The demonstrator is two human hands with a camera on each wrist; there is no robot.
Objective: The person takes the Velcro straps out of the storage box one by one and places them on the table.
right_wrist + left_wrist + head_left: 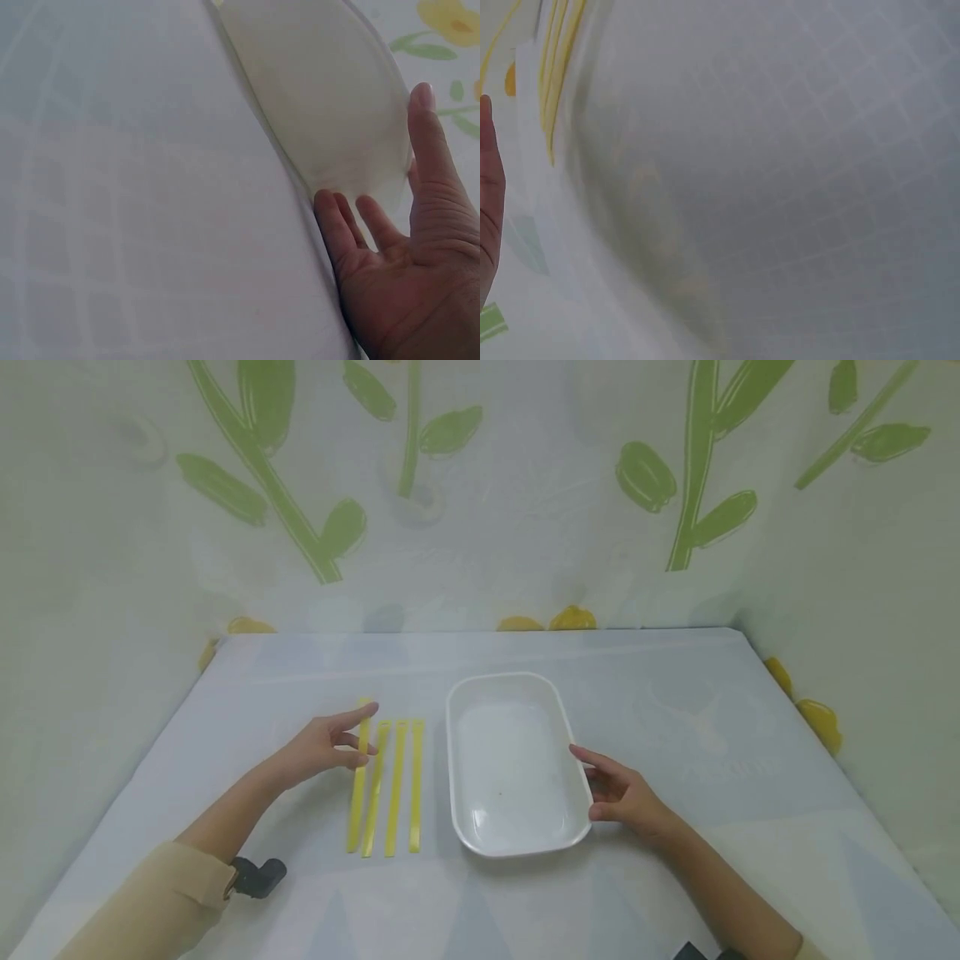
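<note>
My left hand [330,747] pinches a flat yellow strip [356,810] between thumb and fingers. Its far end is lifted past the ends of the other strips. Beside it, three more yellow strips [395,793] lie side by side on the table, with small slotted heads at their far ends. Only part of that hand [489,210] shows in the left wrist view, with the strips at the upper left. To their right stands a white rectangular tray [452,777], nothing in it. My right hand [626,793] touches its right side, fingers spread along rim and wall [330,97].
The white table [675,693] carries a faint printed pattern. Behind it rises a pale wall [525,527] with green leaves and yellow flowers. A black wrist strap [258,877] sits on the left forearm.
</note>
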